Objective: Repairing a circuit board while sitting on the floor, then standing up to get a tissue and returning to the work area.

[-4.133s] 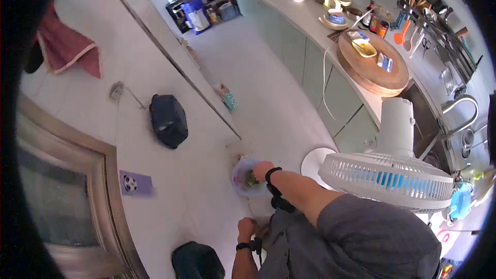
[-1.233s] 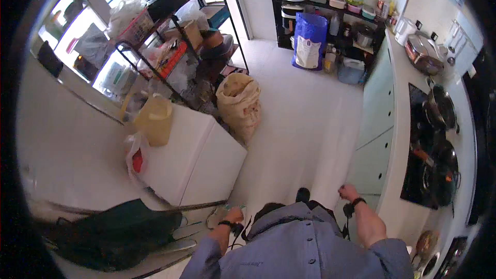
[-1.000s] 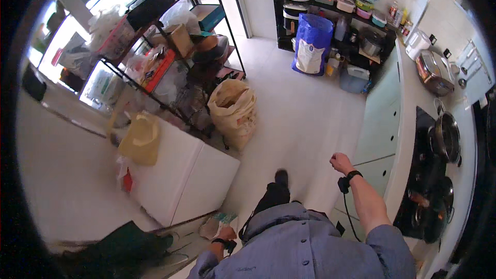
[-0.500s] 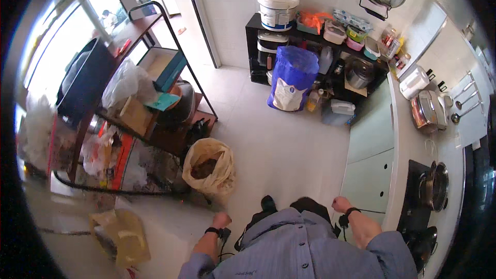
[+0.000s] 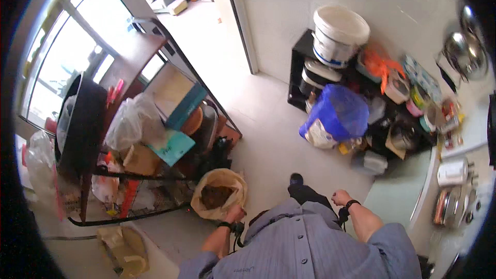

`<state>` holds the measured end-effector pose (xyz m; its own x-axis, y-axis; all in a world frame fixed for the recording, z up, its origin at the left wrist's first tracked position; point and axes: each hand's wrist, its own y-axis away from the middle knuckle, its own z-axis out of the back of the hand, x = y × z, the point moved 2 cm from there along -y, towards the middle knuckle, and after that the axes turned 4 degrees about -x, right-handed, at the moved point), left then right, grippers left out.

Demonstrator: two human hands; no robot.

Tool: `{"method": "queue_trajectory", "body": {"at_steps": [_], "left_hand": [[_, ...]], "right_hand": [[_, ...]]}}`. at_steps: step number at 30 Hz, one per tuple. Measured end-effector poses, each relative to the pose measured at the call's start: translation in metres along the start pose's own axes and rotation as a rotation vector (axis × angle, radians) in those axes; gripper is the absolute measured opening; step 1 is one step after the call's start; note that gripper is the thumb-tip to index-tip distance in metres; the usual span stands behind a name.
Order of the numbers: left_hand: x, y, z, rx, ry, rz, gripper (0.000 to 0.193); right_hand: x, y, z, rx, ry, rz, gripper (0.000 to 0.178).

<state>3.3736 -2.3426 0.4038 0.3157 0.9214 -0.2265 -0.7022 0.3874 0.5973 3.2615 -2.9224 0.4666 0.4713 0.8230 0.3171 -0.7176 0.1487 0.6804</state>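
Note:
My left hand (image 5: 236, 213), its fingers curled in, hangs low by the rim of a bin lined with a pale yellow bag (image 5: 238, 186). Brown matter lies inside the bin. I cannot tell whether the hand touches the bag. On the other side of my body, my right hand (image 5: 341, 197) is curled into a loose fist over the floor, with nothing showing in it. Both wrists wear dark bands with cables. One shoe (image 5: 296, 179) shows ahead of my body.
A shelf rack (image 5: 155, 46) with bags and boxes stands at left. An open doorway (image 5: 206, 26) lies beyond. A black cabinet (image 5: 302, 51) carries a white bucket (image 5: 341, 33); a blue sack (image 5: 338, 116) leans before it. A counter (image 5: 431, 186) runs along the right.
The view has swung left toward the doorway, and one foot is farther forward. The bin is now closer to my left hand. Both hands stay low and curled.

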Motion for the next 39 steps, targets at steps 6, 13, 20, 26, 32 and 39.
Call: {"method": "queue_trajectory", "body": {"at_steps": [6,13,20,26,32,39], "left_hand": [[-0.019,-0.010,0.058,0.141,0.630,0.443,0.017],[-0.019,-0.077,0.103,0.117,0.342,0.248,0.032],[0.018,-0.164,0.186,-0.054,0.361,0.314,0.032],[0.030,-0.235,0.265,-0.157,0.380,0.387,0.032],[0.002,-0.336,0.363,-0.257,0.411,0.451,0.033],[-0.034,-0.410,0.434,-0.334,0.479,0.551,0.034]], "right_hand": [[0.075,-0.198,0.159,-0.070,0.027,0.187,0.027],[0.195,-0.383,0.262,0.065,0.258,0.289,0.027],[0.352,-0.485,0.353,0.083,0.349,0.528,0.030],[0.443,-0.605,0.418,0.200,0.499,0.592,0.027],[0.550,-0.745,0.479,0.234,0.602,0.712,0.027],[0.699,-0.856,0.534,0.210,0.640,0.906,0.032]]}}
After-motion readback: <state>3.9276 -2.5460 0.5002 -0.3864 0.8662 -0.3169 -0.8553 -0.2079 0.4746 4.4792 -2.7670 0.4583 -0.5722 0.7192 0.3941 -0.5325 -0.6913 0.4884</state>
